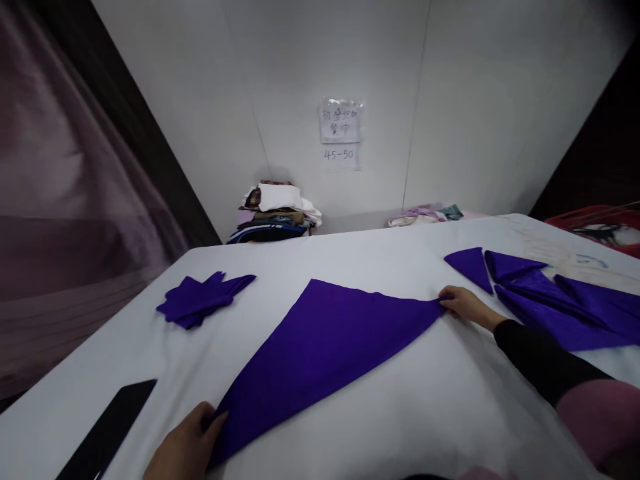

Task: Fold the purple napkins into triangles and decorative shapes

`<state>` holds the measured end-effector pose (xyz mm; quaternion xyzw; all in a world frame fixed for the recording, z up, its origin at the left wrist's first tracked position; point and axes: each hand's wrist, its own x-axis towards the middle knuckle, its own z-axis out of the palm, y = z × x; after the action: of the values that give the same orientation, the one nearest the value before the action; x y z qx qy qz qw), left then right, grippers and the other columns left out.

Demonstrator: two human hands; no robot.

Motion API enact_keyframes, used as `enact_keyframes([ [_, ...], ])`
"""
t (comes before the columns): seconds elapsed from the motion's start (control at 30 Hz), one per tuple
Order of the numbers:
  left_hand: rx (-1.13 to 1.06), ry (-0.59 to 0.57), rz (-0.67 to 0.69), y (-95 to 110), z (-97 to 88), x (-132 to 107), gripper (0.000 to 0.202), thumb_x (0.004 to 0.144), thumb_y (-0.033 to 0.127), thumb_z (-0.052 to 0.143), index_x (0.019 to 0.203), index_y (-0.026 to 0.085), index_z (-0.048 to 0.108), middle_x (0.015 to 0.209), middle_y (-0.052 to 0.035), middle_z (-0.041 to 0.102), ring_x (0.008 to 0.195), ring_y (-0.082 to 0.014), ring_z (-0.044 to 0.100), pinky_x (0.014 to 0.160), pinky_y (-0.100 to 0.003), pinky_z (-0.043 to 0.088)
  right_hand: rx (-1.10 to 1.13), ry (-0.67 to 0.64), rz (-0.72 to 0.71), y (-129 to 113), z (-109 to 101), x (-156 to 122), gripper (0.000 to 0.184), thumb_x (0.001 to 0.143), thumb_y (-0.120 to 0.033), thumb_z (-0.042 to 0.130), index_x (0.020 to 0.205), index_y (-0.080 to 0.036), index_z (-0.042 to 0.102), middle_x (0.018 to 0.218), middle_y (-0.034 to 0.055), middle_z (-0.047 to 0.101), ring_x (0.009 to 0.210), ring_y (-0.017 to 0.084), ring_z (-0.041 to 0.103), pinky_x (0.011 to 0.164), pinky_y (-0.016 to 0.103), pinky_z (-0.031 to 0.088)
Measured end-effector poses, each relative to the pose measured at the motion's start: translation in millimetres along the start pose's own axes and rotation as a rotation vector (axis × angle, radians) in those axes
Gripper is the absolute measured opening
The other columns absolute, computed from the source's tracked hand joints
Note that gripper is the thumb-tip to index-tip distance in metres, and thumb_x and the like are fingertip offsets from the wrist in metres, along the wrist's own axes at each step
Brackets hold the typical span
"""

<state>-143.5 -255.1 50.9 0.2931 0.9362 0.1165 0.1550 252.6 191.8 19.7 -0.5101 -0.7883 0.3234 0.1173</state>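
A purple cloth napkin (320, 353), folded into a triangle, lies across the white table between my hands. My left hand (186, 443) pinches its near left corner at the bottom of the view. The far right corner is pinched in my right hand (463, 305), and the fabric bunches a little there. Between the two hands the long near edge runs fairly straight. Left of it sits a star-shaped folded purple napkin (203, 300). Just beyond my right forearm, more purple napkins (550, 300) lie loosely folded and partly overlapping.
A flat black object (110, 430) lies at the table's (370, 250) left. Stacked clothes (275, 213) and a lower fabric pile (425, 215) stand behind the far edge. Handwritten paper signs (341, 130) hang on the wall. A red basket (600, 220) is at far right, a pinkish curtain (65, 200) at left.
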Motion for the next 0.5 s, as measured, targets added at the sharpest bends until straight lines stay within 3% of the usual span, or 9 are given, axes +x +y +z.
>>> enact_keyframes([
  [0.13, -0.005, -0.009, -0.001, 5.3, 6.8, -18.3, 0.028, 0.081, 0.048, 0.038, 0.072, 0.025, 0.051, 0.061, -0.0004, 0.063, 0.063, -0.0226, 0.062, 0.061, -0.031, 0.040, -0.076, 0.069, -0.034, -12.5, -3.6, 44.3, 0.026, 0.071, -0.020, 0.053, 0.093, -0.012, 0.063, 0.053, 0.0018, 0.061, 0.050, 0.018, 0.059, 0.052, 0.028, 0.045],
  [0.27, -0.106, -0.099, 0.088, 33.6, 20.4, -37.7, 0.023, 0.081, 0.043, 0.038, 0.081, 0.024, 0.052, 0.062, 0.0020, 0.062, 0.061, -0.0194, 0.060, 0.059, -0.028, 0.038, -0.156, 0.226, -0.046, -16.1, -14.3, 70.4, 0.035, 0.072, -0.019, 0.053, 0.103, -0.008, 0.063, 0.073, 0.0103, 0.068, 0.068, 0.023, 0.064, 0.066, 0.033, 0.049],
  [0.37, -0.211, -0.156, 0.133, 47.7, 28.0, -45.6, 0.038, 0.081, 0.043, 0.038, 0.111, 0.022, 0.050, 0.059, 0.0043, 0.059, 0.057, -0.0187, 0.058, 0.057, -0.028, 0.038, -0.200, 0.314, -0.082, -16.0, -16.3, 71.6, 0.041, 0.073, -0.021, 0.054, 0.111, -0.007, 0.059, 0.096, 0.0173, 0.067, 0.089, 0.028, 0.063, 0.079, 0.038, 0.048],
  [0.5, -0.323, -0.164, 0.135, 40.0, 33.1, -41.6, 0.061, 0.078, 0.051, 0.042, 0.130, 0.021, 0.041, 0.054, 0.0059, 0.052, 0.052, -0.0184, 0.054, 0.053, -0.028, 0.039, -0.251, 0.351, -0.199, -25.2, 2.9, 46.1, 0.044, 0.076, -0.020, 0.053, 0.118, -0.010, 0.056, 0.128, 0.0192, 0.051, 0.122, 0.029, 0.044, 0.100, 0.042, 0.035],
])
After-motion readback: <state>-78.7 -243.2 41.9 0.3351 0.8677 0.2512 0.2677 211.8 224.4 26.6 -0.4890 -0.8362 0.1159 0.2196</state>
